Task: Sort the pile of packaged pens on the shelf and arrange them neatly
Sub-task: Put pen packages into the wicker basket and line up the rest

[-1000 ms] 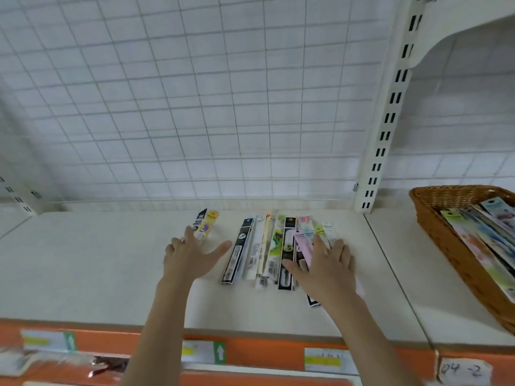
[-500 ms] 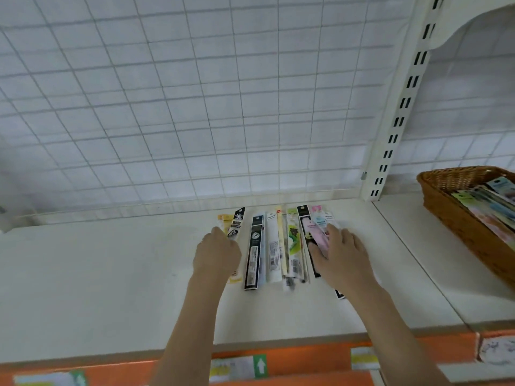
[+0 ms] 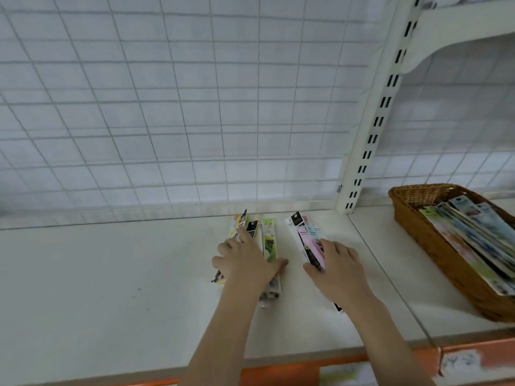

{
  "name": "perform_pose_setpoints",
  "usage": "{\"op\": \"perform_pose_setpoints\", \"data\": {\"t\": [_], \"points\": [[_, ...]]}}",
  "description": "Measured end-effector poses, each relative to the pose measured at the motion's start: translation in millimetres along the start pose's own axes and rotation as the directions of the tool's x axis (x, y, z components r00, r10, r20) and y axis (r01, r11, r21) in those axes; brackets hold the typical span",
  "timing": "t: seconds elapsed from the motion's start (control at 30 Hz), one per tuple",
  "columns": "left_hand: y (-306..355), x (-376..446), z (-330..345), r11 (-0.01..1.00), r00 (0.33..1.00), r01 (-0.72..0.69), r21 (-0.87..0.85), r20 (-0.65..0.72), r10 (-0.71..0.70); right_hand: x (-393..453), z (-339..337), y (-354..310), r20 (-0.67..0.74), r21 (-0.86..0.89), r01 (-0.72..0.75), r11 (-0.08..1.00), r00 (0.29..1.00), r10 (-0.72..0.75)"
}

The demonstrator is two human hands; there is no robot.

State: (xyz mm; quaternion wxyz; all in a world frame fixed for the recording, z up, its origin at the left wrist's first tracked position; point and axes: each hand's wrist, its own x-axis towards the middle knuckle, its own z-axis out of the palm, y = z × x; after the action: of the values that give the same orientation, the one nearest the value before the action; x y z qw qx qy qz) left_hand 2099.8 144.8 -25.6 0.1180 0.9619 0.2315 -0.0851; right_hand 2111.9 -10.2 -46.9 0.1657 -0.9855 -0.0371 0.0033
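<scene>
The packaged pens lie on the white shelf in two bundles with a gap between them. The left bundle has yellow, black and green packs. My left hand lies over it, thumb at its right edge, fingers curled round its left edge, index finger stretched along the top. The right bundle has black-and-white, pink and pale blue packs. My right hand covers its near half, thumb against its left side and fingers curled over its right side. The near ends of both bundles are hidden under my hands.
A brown wicker basket with several flat packs stands on the neighbouring shelf board to the right. A white slotted upright rises behind the right bundle. A wire grid backs the shelf. An orange label rail runs along the front edge.
The single row of packs has split into two bundles. My left hand moved right onto the packs and gathered them. My right hand drew its packs to the right.
</scene>
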Motion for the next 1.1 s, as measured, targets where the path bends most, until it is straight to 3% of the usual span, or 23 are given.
{"op": "perform_pose_setpoints", "data": {"t": [0.17,0.37,0.67,0.9,1.1], "points": [[9,3,-6,0.995,1.0,0.001,-0.104,0.032,0.003,1,-20,6,0.083,-0.035,-0.108,0.994,0.99,0.11],[0,3,-12,0.979,0.999,0.02,-0.202,-0.03,-0.026,11,-31,-6,0.188,-0.024,-0.151,0.988,0.97,0.153],[0,-18,1,0.976,0.982,0.067,-0.206,-0.158,-0.101,13,-22,-4,0.063,-0.089,-0.093,0.992,0.993,0.099],[-8,-41,13,0.905,0.91,-0.189,-0.382,-0.414,0.015,-2,-17,1,-0.009,0.004,-0.097,0.995,0.995,0.098],[-15,-53,2,0.699,0.848,-0.396,-0.596,-0.529,0.028,-12,-27,-3,-0.216,0.154,0.008,0.988,0.976,0.026]]}}
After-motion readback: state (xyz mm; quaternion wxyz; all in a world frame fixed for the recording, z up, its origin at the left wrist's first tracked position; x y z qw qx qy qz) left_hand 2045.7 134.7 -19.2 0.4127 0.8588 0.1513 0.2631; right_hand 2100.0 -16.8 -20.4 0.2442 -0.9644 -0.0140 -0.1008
